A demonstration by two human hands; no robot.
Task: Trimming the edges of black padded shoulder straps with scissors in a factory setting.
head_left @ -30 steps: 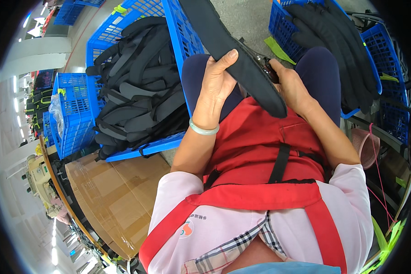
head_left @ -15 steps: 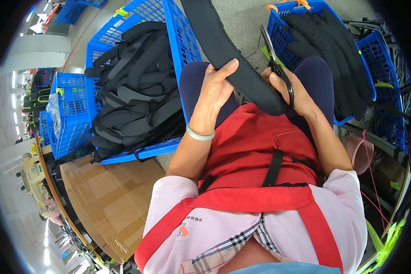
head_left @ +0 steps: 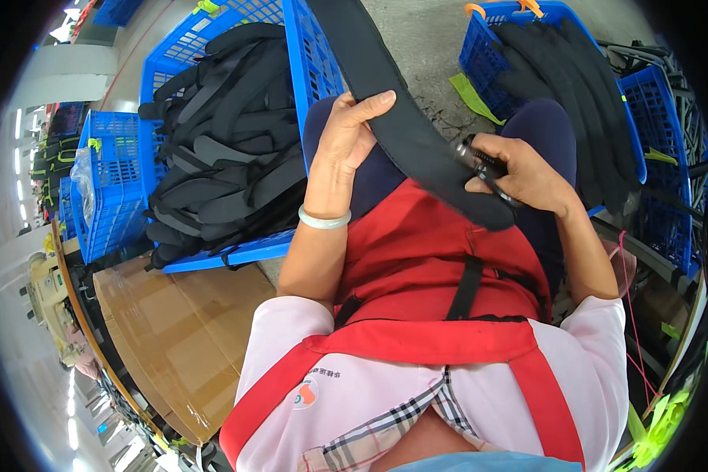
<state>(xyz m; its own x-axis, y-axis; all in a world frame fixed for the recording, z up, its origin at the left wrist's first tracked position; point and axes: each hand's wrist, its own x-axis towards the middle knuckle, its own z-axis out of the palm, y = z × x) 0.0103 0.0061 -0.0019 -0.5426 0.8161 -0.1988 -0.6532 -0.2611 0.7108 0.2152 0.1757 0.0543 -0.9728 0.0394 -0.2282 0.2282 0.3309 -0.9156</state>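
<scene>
A long black padded strap (head_left: 413, 130) runs from the top of the view down to its rounded end above my red apron. My left hand (head_left: 346, 135) grips it by the edge, thumb on the upper face and fingers underneath. In my right hand (head_left: 525, 171) is a pair of black-handled scissors (head_left: 492, 182), fingers closed round the handles. The scissors lie over the strap's right edge near the rounded end, with the blades toward the strap. Blur hides whether the blades touch it.
At left, a blue plastic crate (head_left: 297, 71) holds a heap of black straps (head_left: 228, 149). Another blue crate (head_left: 473, 59) at right holds stacked black straps (head_left: 570, 102). A cardboard box (head_left: 189, 338) lies at lower left, and a yellow-green strip (head_left: 476, 98) rests on the floor.
My right hand has turned the scissors from pointing upward to pointing left over the strap. The strap's rounded end has shifted right and nearer to me; my left hand still grips the strap.
</scene>
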